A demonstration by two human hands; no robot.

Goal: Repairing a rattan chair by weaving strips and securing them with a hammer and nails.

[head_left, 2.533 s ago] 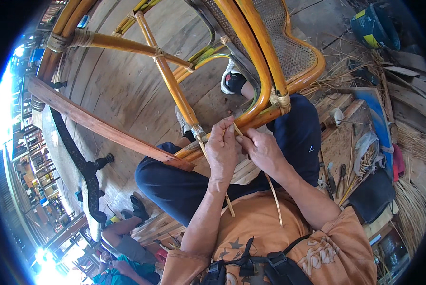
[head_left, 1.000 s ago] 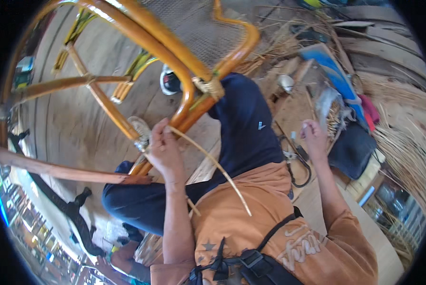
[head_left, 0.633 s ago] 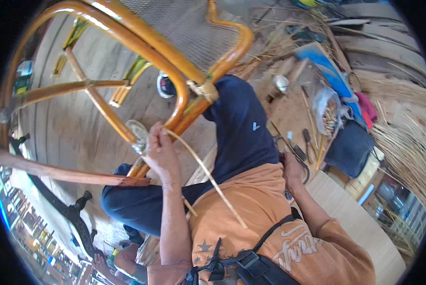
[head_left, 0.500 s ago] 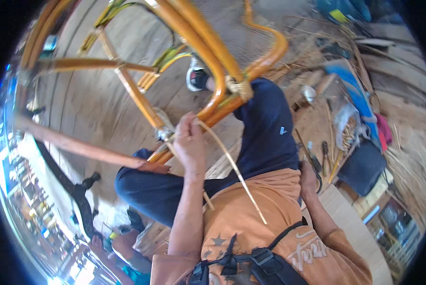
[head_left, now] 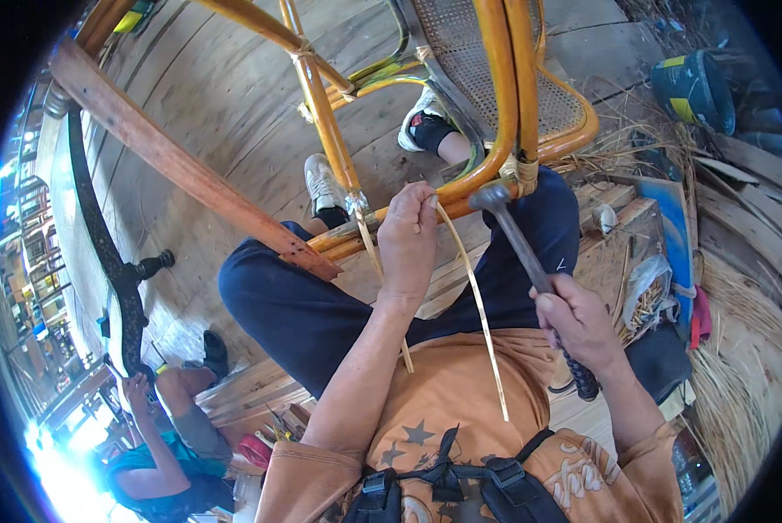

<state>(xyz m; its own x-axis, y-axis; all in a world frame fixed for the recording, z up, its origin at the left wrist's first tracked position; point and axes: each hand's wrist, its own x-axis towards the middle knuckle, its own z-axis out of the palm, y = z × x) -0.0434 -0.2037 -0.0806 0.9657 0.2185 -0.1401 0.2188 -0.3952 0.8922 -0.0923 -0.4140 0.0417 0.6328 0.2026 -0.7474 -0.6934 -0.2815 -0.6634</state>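
L hand [head_left: 408, 234] fingers pinch thin pale cane strip [head_left: 476, 305] at orange rattan chair frame [head_left: 506, 96] joint, R hand [head_left: 578, 322] grips dark metal-head hammer [head_left: 523, 253]; binding unfinished, strip ends loose.

Bright, even daylight; blown-out glare at the lower left; strong fisheye bending and dark rim; centre sharp.

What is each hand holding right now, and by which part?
The right hand holds a hammer by its handle. The left hand pinches a cane strip at the rattan frame joint.
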